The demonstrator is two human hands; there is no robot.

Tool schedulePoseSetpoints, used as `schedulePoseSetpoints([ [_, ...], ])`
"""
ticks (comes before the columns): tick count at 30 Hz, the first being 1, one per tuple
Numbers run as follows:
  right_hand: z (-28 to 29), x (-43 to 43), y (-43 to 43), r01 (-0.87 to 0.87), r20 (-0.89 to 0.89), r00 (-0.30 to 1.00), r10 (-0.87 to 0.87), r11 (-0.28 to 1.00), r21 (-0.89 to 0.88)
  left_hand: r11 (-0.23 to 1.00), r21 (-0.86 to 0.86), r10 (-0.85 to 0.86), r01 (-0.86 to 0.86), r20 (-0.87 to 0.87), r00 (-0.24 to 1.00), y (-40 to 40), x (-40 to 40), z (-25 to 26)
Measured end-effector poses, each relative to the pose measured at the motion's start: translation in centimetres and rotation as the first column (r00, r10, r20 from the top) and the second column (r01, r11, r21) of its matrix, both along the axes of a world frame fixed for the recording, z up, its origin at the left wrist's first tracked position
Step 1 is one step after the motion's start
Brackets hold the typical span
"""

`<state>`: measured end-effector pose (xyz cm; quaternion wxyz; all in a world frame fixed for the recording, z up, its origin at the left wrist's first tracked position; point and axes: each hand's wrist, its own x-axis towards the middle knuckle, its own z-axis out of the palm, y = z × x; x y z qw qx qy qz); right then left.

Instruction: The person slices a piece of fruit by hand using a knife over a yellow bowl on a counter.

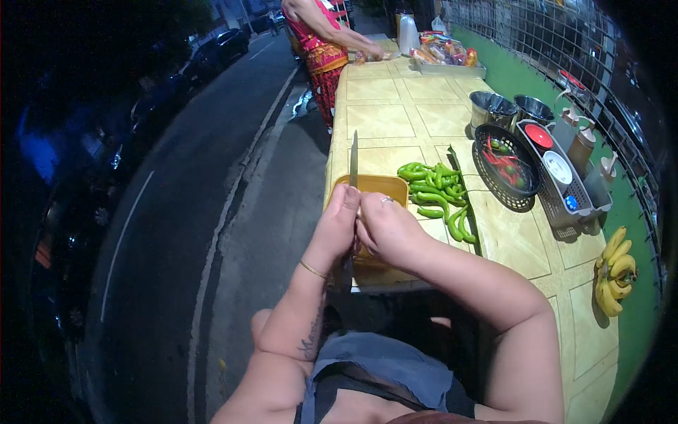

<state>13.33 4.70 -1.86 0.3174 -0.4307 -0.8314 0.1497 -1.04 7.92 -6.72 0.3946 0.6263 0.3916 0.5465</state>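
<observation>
My left hand (338,222) is closed on a knife (354,159), whose blade points up and away from me. Close against it, my right hand (389,225), with a ring on one finger, pinches a small pale item (360,212) mostly hidden by the fingers. Both hands are over an amber plastic container (400,185) at the table's near left corner; its contents are largely covered. Just right of the container lies a pile of green chili peppers (437,185), beside a dark green leaf strip (473,222).
A yellow tile-patterned table (378,119) extends ahead. Along its right side stand a black basket (482,183) with red chilies, metal pots (492,108), a grey caddy (574,204), squeeze bottles (581,143) and bananas (614,275). A person (323,47) works at the far end. A road (159,212) runs left.
</observation>
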Motion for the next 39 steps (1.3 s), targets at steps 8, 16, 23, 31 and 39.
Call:
schedulePoseSetpoints([
  [8, -1.5, 2.2, 3.6, -0.010, -0.327, 0.942, -0.074, 0.969, -0.246, 0.912, -0.320, -0.247, 0.255, 0.068, 0.967, -3.3, 0.1, 3.9],
  [16, -1.3, 1.2, 2.3, 0.015, -0.178, 0.983, -0.039, 0.991, -0.132, 0.956, -0.250, -0.156, 0.151, 0.001, 0.988, -3.4, 0.3, 3.7],
  [23, -1.5, 0.6, 1.6, -0.042, -0.240, 0.971, 0.016, 0.993, -0.106, 0.938, -0.332, -0.100, 0.098, 0.013, 0.995, -2.7, 0.0, 3.6],
  [31, -0.9, 1.8, 3.0, 0.027, -0.128, 0.990, -0.055, 0.977, -0.209, 0.897, -0.361, -0.250, 0.253, 0.055, 0.967, -3.4, -0.3, 4.2],
  [39, -1.5, 1.3, 2.3, -0.068, -0.128, 0.990, 0.051, 0.989, -0.133, 0.925, -0.355, -0.135, 0.133, 0.020, 0.991, -3.2, 0.0, 4.4],
])
